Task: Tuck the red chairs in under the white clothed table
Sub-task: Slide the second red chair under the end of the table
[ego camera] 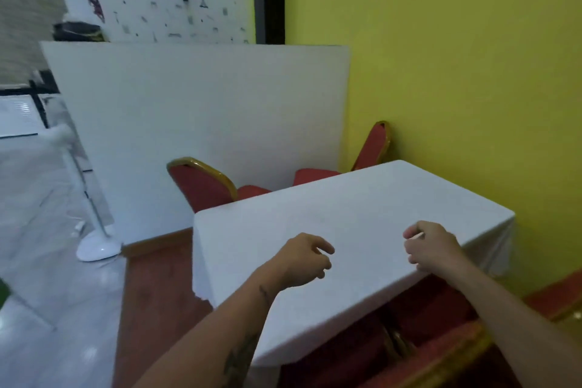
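A white clothed table (pixel 362 217) fills the middle of the view. On its far side stand two red chairs with gold frames: one (pixel 201 183) at the far left corner, another (pixel 371 148) against the yellow wall, both with seats partly under the table edge. On the near side, red chairs (pixel 441 346) sit below me, their seats under the cloth. My left hand (pixel 302 258) and my right hand (pixel 431 247) hover over the tabletop with fingers loosely curled, holding nothing.
A white partition panel (pixel 204 110) stands behind the far chairs. A yellow wall (pixel 456 57) runs along the right. A white standing fan (pixel 94 239) rests on the tiled floor at the left, beside the red carpet (pixel 151 293).
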Action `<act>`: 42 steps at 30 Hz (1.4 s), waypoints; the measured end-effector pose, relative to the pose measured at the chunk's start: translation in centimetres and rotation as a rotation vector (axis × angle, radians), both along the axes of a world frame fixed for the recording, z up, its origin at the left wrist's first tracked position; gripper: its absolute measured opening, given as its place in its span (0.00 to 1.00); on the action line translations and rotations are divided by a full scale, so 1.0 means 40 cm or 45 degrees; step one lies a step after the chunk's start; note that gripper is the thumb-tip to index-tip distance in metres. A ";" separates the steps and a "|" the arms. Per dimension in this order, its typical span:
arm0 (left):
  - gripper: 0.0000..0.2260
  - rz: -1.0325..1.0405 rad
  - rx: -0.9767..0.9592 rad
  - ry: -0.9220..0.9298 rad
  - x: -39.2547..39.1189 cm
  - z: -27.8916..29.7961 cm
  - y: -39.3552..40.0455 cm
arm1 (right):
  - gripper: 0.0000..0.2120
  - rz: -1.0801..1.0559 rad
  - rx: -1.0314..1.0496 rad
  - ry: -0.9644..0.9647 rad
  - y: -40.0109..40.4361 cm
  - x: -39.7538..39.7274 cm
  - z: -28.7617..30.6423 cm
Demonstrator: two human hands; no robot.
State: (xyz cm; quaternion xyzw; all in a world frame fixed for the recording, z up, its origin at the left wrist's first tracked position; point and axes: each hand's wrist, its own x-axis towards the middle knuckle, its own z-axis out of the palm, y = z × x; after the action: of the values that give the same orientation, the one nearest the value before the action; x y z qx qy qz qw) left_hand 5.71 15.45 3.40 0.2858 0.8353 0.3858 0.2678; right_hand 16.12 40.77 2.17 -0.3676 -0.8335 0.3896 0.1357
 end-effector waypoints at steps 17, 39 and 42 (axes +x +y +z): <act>0.15 0.532 -0.098 0.339 -0.587 0.100 -0.703 | 0.10 0.619 0.182 -0.035 -0.717 -0.752 0.090; 0.08 0.710 0.088 -0.085 -1.572 -0.041 -0.607 | 0.11 0.651 0.278 -0.401 -0.701 -1.650 -0.002; 0.08 0.803 0.112 -0.163 -1.696 -0.090 -0.582 | 0.11 0.654 0.321 -0.546 -0.721 -1.731 -0.042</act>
State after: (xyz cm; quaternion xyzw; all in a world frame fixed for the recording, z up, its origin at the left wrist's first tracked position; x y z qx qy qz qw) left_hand -62.14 -7.83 -0.20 -0.0005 0.8467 0.5026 0.1745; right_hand -53.11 11.95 0.49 -0.1999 -0.9497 0.2190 -0.1003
